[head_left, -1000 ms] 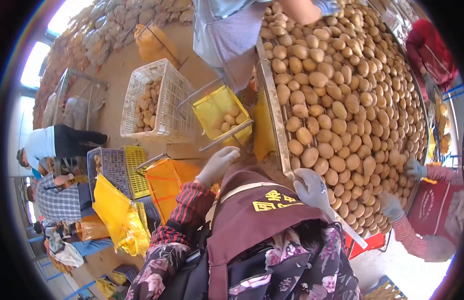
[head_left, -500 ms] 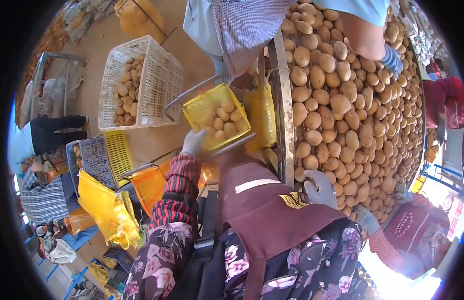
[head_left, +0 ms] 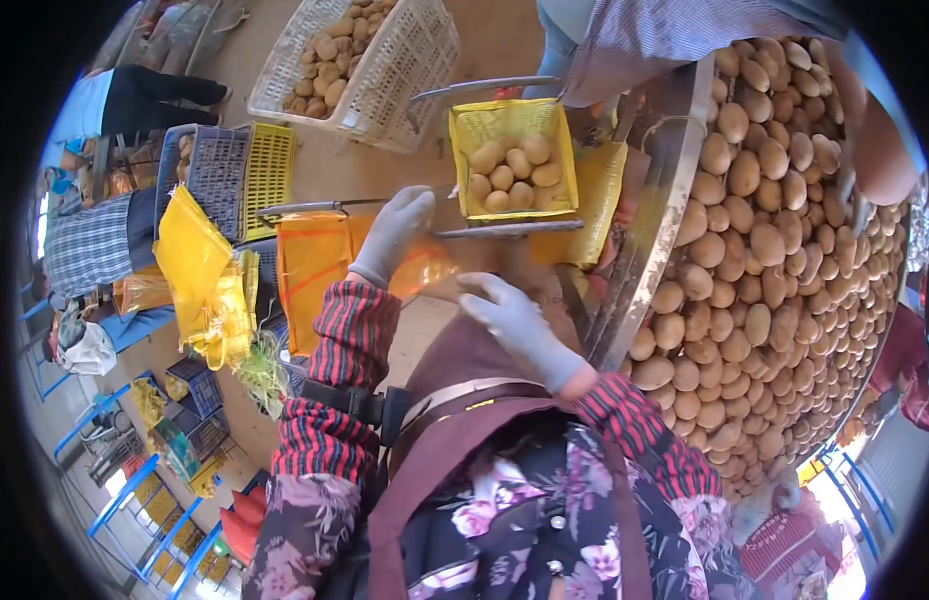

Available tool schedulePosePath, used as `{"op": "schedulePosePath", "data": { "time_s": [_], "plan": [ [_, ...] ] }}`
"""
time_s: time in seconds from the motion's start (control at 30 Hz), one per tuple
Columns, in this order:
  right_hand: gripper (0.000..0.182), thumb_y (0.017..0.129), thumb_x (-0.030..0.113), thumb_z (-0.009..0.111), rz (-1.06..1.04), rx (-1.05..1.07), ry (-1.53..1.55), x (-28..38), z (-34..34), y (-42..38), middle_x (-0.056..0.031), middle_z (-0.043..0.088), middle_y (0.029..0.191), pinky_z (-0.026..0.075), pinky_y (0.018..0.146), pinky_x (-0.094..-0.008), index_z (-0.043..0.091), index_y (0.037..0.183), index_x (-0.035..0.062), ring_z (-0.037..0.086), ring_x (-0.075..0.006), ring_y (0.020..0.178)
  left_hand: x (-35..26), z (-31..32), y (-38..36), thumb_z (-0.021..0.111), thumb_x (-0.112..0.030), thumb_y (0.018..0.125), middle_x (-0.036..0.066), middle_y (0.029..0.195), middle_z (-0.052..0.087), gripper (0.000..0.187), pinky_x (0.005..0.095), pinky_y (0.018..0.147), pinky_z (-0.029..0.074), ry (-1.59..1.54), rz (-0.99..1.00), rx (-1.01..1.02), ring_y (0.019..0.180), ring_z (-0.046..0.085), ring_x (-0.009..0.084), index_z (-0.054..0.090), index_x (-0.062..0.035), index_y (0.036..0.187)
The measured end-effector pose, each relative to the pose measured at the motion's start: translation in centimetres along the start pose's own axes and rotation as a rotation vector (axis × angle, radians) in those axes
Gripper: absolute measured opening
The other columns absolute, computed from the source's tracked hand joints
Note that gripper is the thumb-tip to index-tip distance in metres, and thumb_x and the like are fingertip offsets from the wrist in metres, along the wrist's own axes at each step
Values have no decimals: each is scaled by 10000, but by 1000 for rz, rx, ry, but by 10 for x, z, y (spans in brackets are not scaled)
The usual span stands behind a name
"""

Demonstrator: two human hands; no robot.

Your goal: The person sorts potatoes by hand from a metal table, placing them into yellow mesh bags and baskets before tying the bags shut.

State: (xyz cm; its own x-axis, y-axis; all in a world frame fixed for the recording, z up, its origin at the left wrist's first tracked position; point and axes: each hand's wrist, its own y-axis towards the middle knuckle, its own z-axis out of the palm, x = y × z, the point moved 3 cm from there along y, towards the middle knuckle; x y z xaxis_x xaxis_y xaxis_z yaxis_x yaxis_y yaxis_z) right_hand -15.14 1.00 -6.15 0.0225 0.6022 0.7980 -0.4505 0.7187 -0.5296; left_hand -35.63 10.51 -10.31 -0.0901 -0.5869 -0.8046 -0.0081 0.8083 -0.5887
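My left hand (head_left: 397, 235), in a pale glove, is at the metal bar of a stand, above an orange mesh bag (head_left: 315, 275). Its fingers curl together, and what lies in them is hidden. My right hand (head_left: 525, 330), also gloved, is raised in front of my maroon apron (head_left: 440, 375). Its thumb and fingers are apart, pointing left, with nothing in them. Ahead of both hands, a yellow mesh bag (head_left: 465, 200) hangs open on a metal frame (head_left: 510, 229) with several potatoes (head_left: 520, 195) at its bottom.
On my right, a metal-edged table (head_left: 657, 255) is heaped with potatoes (head_left: 755, 250). A co-worker's arm (head_left: 880, 165) reaches over it. A white crate (head_left: 405, 85) of potatoes stands ahead. Blue (head_left: 203, 180) and yellow (head_left: 272, 175) crates and yellow bags (head_left: 200, 265) are at left.
My view has turned right. My right hand has left the potato table's edge and come across my front. My left hand has moved from the yellow bag to the orange bag.
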Motion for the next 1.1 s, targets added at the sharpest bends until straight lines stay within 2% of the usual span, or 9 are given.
{"op": "schedulePosePath", "data": {
  "time_s": [0.23,0.3,0.4,0.47,0.57,0.67,0.77,0.93,1.1],
  "plan": [
    [715,918,366,650,302,-121,-183,-94,31,119,-178,557,1375,436,1019,-346,366,1478,26,548,-298,1241,-17,1,28,583,-282,986,40,1025,635,381,276,815,480,18,-33,97,913,572,130,598,12,1227],
    [770,899,440,643,-293,-143,-142,-162,36,175,-187,482,1441,393,1072,-394,345,1498,59,485,-344,1305,-23,4,50,587,-283,978,94,1121,655,423,297,876,491,148,9,132,1008,605,168,577,25,1268],
    [789,885,470,635,-184,-89,-504,-127,46,191,-176,429,1480,348,1113,-428,348,1501,70,423,-354,1354,-19,19,75,603,-298,963,151,1198,658,460,327,921,492,173,-77,180,1086,620,191,563,19,1294],
    [747,885,453,631,72,44,-516,-135,45,190,-168,428,1479,328,1129,-432,377,1475,72,388,-332,1382,-4,28,95,636,-378,916,226,1248,643,560,367,955,489,266,-31,224,1164,626,271,550,18,1302],
    [585,912,398,607,-112,-18,-94,-175,44,181,-178,509,1407,386,1075,-452,489,1385,73,469,-338,1314,16,46,114,655,-453,835,270,1189,652,611,440,953,488,499,-61,121,1141,621,392,578,3,1235],
    [395,967,329,541,206,135,-701,-160,31,171,-180,589,1323,435,1013,-465,588,1276,87,548,-333,1231,19,51,119,623,-372,866,252,1165,666,503,465,938,491,746,-134,270,1101,641,389,576,-11,1213],
    [402,1050,273,361,229,-10,63,-206,39,132,-135,515,1417,388,1098,-361,493,1375,76,494,-264,1286,31,52,113,588,-306,892,236,1137,677,426,484,916,497,848,-151,360,1063,652,394,574,-27,1214],
    [452,1008,427,525,836,182,-8,-150,76,40,-32,655,687,504,601,-333,699,865,34,601,-160,590,32,25,121,557,-234,906,223,1005,703,284,501,834,519,632,101,37,962,669,414,596,-47,1116],
    [278,946,294,651,222,114,-481,102,44,115,-82,628,693,458,589,-312,672,857,32,623,-211,635,62,55,105,491,-236,947,195,1020,711,270,498,811,531,667,28,213,956,680,403,597,-90,1149]
  ]
}}
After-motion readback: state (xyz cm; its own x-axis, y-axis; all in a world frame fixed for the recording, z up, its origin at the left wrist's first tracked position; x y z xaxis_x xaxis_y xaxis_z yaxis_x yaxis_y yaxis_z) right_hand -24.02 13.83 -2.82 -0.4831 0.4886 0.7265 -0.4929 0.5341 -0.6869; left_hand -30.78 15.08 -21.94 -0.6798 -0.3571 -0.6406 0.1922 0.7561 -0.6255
